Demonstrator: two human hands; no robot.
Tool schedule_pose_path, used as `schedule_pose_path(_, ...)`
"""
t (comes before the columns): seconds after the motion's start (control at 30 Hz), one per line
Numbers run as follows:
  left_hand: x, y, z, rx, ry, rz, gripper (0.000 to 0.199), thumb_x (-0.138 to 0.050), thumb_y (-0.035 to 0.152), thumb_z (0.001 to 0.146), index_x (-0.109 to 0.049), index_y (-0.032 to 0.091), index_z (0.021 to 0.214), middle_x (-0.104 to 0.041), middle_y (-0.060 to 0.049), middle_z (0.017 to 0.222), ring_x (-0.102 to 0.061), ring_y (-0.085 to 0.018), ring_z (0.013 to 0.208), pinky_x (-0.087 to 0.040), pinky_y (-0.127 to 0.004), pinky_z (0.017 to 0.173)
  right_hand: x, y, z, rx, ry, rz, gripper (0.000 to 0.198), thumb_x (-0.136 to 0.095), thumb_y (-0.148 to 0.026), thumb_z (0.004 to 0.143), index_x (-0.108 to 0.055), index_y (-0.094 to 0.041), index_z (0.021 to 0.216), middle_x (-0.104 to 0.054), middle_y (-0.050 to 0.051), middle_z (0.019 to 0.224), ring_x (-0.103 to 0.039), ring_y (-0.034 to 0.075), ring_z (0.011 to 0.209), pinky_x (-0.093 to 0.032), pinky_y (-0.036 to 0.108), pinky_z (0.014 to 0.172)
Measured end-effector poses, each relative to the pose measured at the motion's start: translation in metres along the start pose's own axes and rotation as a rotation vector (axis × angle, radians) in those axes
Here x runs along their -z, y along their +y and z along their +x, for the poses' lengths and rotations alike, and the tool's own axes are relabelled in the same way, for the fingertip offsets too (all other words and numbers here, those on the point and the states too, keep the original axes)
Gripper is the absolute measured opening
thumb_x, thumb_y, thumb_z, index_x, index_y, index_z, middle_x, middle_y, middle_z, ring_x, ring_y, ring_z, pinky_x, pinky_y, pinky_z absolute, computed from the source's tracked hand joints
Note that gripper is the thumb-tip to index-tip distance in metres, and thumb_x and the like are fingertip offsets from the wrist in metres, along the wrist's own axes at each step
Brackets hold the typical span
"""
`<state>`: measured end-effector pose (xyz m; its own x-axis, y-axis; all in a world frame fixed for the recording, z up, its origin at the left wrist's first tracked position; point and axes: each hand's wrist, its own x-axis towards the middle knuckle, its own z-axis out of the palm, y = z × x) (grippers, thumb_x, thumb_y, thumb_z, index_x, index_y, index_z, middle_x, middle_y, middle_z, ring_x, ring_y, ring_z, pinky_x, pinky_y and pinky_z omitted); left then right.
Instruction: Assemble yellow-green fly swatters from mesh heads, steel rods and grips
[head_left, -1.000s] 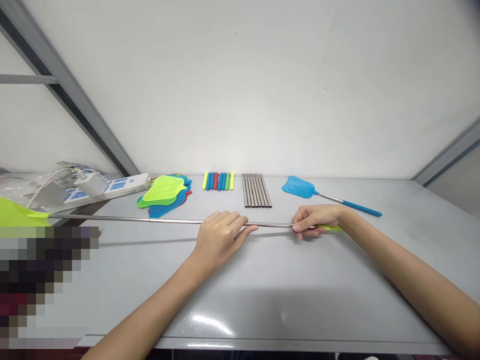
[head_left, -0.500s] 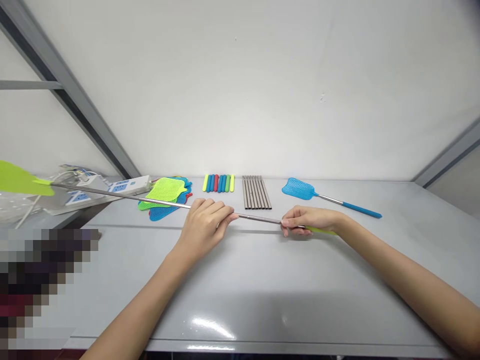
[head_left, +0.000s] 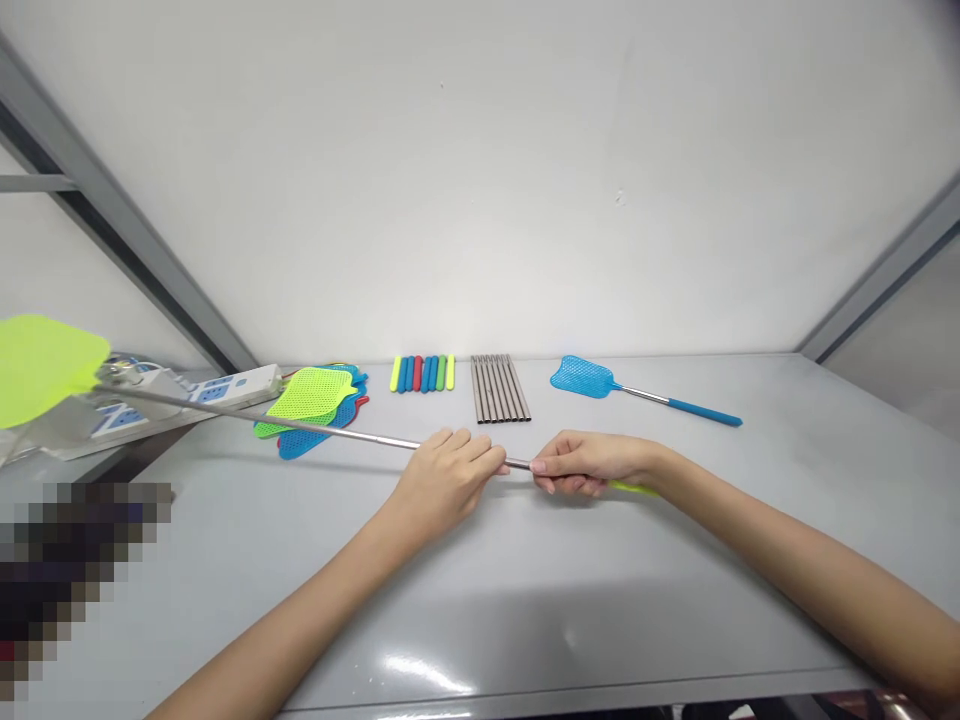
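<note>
A long fly swatter with a yellow-green head (head_left: 46,368) and a thin metal telescopic rod (head_left: 367,437) stretches from the left edge to my hands, held above the table. My left hand (head_left: 448,480) is closed around the rod near its right part. Just to its right, my right hand (head_left: 574,463) grips the rod where it meets the yellow handle (head_left: 636,488), most of which the hand and wrist hide. Behind my right hand a complete blue fly swatter (head_left: 589,377) with a blue handle lies on the table.
Several metal tubes (head_left: 501,390) lie side by side at the back. Left of them is a row of coloured handle grips (head_left: 422,373), then a pile of swatter heads (head_left: 311,395). Power strips (head_left: 244,386) and cables sit at the far left of the grey table (head_left: 675,580).
My left hand has slid along the rod toward my right hand, so less rod shows between them. The yellow-green head has turned to show its broad side. The view has shifted slightly.
</note>
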<state>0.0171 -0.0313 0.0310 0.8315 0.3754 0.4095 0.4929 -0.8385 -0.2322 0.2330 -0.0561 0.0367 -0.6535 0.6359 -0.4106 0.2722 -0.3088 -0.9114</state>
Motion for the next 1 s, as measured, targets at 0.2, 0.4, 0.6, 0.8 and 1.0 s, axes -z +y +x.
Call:
schedule_pose_path(0.2,0.003,-0.008,-0.001,0.035,-0.131,-0.057,0.028,-0.031,0.027,0.088,-0.044,0.019,0.065,-0.052,0.003,0.058,-0.045,-0.011,0.049,-0.020,-0.024,0.045,-0.008,-0.004,0.004,0.001,0.118,-0.162,0.040,-0.051,-0.052,0.074,-0.046,-0.014,0.062,-0.034,-0.005,0.052,-0.026,0.003,0.041,-0.018,0.017,0.036)
schedule_pose_path(0.4,0.010,-0.016,0.007,0.075,-0.222,-0.077,0.029,-0.031,0.028,0.087,-0.045,0.019,0.063,-0.054,0.003,0.055,-0.047,-0.011,0.046,-0.014,-0.023,0.044,-0.012,-0.005,0.005,0.160,0.254,-0.415,0.040,-0.048,-0.051,0.076,-0.047,-0.014,0.060,-0.042,-0.003,0.057,-0.037,0.006,0.048,-0.031,0.018,0.044)
schedule_pose_path(0.6,0.017,-0.027,0.021,0.096,-0.249,-0.100,0.032,-0.031,0.033,0.087,-0.047,0.020,0.061,-0.054,0.003,0.051,-0.049,-0.011,0.046,-0.013,-0.023,0.043,-0.007,-0.007,0.003,0.227,0.311,-0.462,0.041,-0.043,-0.050,0.079,-0.046,-0.014,0.061,-0.042,-0.003,0.057,-0.037,0.006,0.048,-0.030,0.018,0.045)
schedule_pose_path(0.8,0.019,-0.031,0.020,0.106,-0.272,-0.129,0.034,-0.031,0.033,0.087,-0.049,0.019,0.060,-0.054,0.002,0.050,-0.048,-0.011,0.046,-0.013,-0.024,0.043,-0.004,-0.004,0.006,0.213,0.271,-0.427,0.041,-0.044,-0.051,0.078,-0.048,-0.014,0.063,-0.043,-0.002,0.058,-0.038,0.006,0.048,-0.031,0.018,0.044)
schedule_pose_path(1.0,0.021,-0.036,0.017,0.094,-0.247,-0.155,0.035,-0.029,0.031,0.087,-0.048,0.019,0.060,-0.056,0.002,0.053,-0.048,-0.010,0.046,-0.015,-0.024,0.044,-0.004,-0.004,0.004,0.136,0.205,-0.241,0.039,-0.049,-0.052,0.075,-0.047,-0.014,0.064,-0.038,-0.004,0.056,-0.032,0.004,0.044,-0.025,0.017,0.039)
